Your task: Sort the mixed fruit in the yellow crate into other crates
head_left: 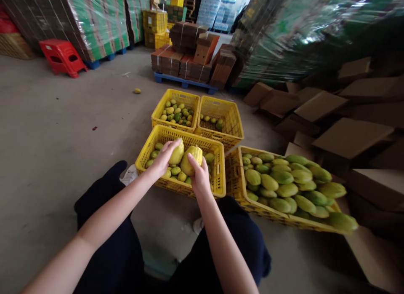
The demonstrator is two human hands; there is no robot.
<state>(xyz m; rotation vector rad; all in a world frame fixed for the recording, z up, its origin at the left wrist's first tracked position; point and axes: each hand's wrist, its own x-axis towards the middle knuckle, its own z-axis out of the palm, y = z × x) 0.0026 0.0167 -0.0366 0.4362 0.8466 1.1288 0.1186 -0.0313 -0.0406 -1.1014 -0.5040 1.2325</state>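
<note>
My left hand (164, 158) is wrapped round a yellow-green fruit (177, 153), and my right hand (199, 172) grips a second, ridged yellow fruit (190, 160). The two fruits are side by side above the near yellow crate (221, 169), which has several smaller green and yellow fruits in it. To the right stands a yellow crate (240, 176) heaped with large green-yellow fruits (285, 177). Behind the near crate are two more yellow crates: the left one (154, 113) holds many small fruits, the right one (233, 117) only some at its bottom.
Cardboard boxes (353, 136) lie piled on the right. A blue pallet (184, 81) with stacked flat cartons stands behind the crates. A red stool (61, 56) is at the back left, and a single fruit (136, 91) lies on the floor.
</note>
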